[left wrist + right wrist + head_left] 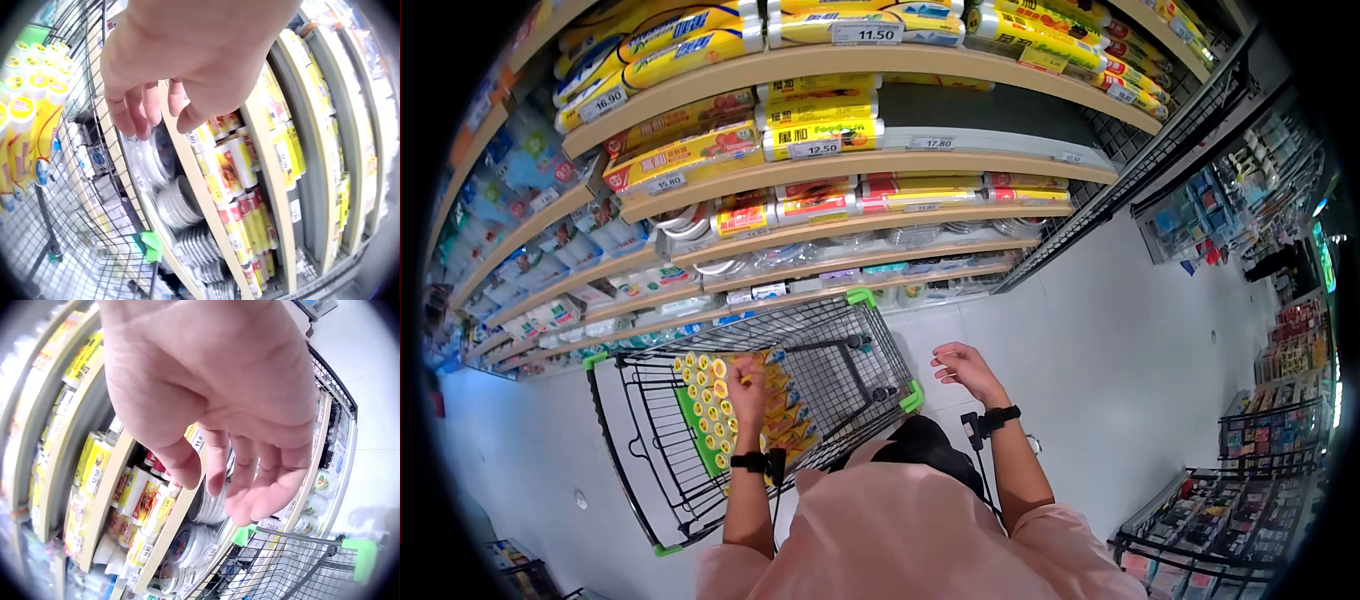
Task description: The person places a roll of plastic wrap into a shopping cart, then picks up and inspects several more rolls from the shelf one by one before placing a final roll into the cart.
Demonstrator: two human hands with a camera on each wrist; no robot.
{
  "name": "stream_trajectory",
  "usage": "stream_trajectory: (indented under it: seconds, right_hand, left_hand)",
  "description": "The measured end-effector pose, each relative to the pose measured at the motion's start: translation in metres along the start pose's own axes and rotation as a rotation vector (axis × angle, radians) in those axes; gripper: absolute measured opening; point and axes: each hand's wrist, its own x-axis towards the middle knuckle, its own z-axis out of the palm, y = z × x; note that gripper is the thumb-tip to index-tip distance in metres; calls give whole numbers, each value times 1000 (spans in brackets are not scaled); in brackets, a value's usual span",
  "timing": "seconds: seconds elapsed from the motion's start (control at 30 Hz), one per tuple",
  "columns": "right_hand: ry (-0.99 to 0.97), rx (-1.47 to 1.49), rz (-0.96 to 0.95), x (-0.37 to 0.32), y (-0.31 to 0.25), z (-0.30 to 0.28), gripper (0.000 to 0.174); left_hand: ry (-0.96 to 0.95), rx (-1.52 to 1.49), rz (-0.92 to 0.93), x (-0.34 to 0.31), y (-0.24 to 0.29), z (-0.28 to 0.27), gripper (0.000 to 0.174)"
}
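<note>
My left hand (747,392) hovers over the shopping cart (825,352), its fingers loosely bent with nothing in them. In the head view it overlaps the yellow rolls with white round ends (708,405) packed in rows inside the cart. Those rolls (34,125) also show at the left of the left wrist view, apart from the fingers. Beyond the cart's green corner, my right hand (967,370) is held out in the air, palm side toward its wrist camera. Its relaxed fingers (269,487) hold nothing.
A tall shelf unit (800,66) stands along the cart's far side, stocked with yellow and red rolls (820,135). Lower down are stacked white plates (178,203). Grey floor (1090,330) stretches to the right, toward racks of small packaged goods (1200,515).
</note>
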Motion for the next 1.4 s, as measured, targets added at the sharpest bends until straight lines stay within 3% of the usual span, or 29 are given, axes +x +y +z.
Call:
stream_trajectory:
  seconds: [0.07,0.27,0.6,0.83,0.97,1.07,1.17,1.4]
  right_hand:
    - [-22,10,-21,6,1,0,20]
    - [-53,3,-52,7,4,-8,21]
    - [20,136,-26,-17,13,-67,16]
    - [95,91,-54,-11,4,-141,17]
    - [28,-104,-123,1,6,-210,18]
    - [36,-94,-162,15,1,-260,21]
    - [57,-64,-214,21,-11,-296,22]
    - [123,-218,-384,58,-42,-322,25]
  left_hand:
    - [-78,-151,-122,-20,30,11,17]
    - [-237,-147,-179,-53,111,42,11]
    - [-356,-188,-110,-70,129,103,15]
    - [-381,-128,-69,-103,156,180,14]
    - [-319,-43,-158,-127,174,242,15]
    - [-286,103,85,-143,168,283,15]
    - [-230,66,-64,-171,199,324,13]
    - [-58,-27,-22,-218,181,341,14]
